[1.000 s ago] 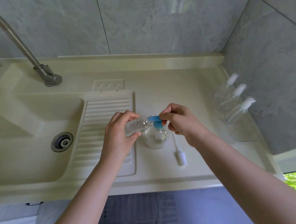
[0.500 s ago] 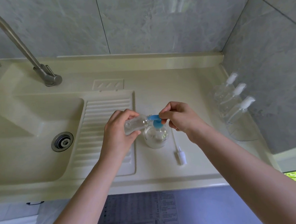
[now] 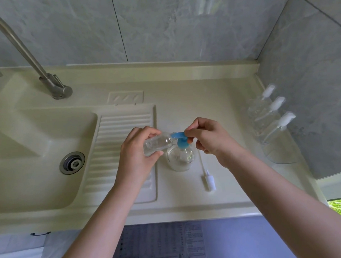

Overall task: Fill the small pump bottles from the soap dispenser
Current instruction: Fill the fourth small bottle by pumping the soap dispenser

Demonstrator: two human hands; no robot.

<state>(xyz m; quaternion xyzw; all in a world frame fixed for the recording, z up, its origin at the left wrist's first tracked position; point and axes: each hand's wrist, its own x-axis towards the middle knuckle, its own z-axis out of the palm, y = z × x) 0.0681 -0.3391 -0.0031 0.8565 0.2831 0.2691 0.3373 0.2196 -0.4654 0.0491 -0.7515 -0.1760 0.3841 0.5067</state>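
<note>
A clear round soap dispenser (image 3: 180, 158) with a blue pump head (image 3: 179, 137) stands on the cream counter. My left hand (image 3: 139, 152) grips a small clear bottle (image 3: 157, 144), tilted on its side with its open mouth against the blue spout. My right hand (image 3: 208, 138) pinches the back of the blue pump head with thumb and fingers. The small bottle's white pump top with its tube (image 3: 207, 176) lies loose on the counter, right of the dispenser.
Three small clear pump bottles (image 3: 269, 118) with white tops stand by the right wall. A sink basin (image 3: 37, 157) with a drain (image 3: 72, 162), ribbed drainboard (image 3: 114, 144) and metal tap (image 3: 53, 86) lies to the left. The counter's front edge (image 3: 171, 214) is near me.
Both hands have stayed at the dispenser, with only a slight shift of the right hand on the pump head. The small bottle remains at the spout.
</note>
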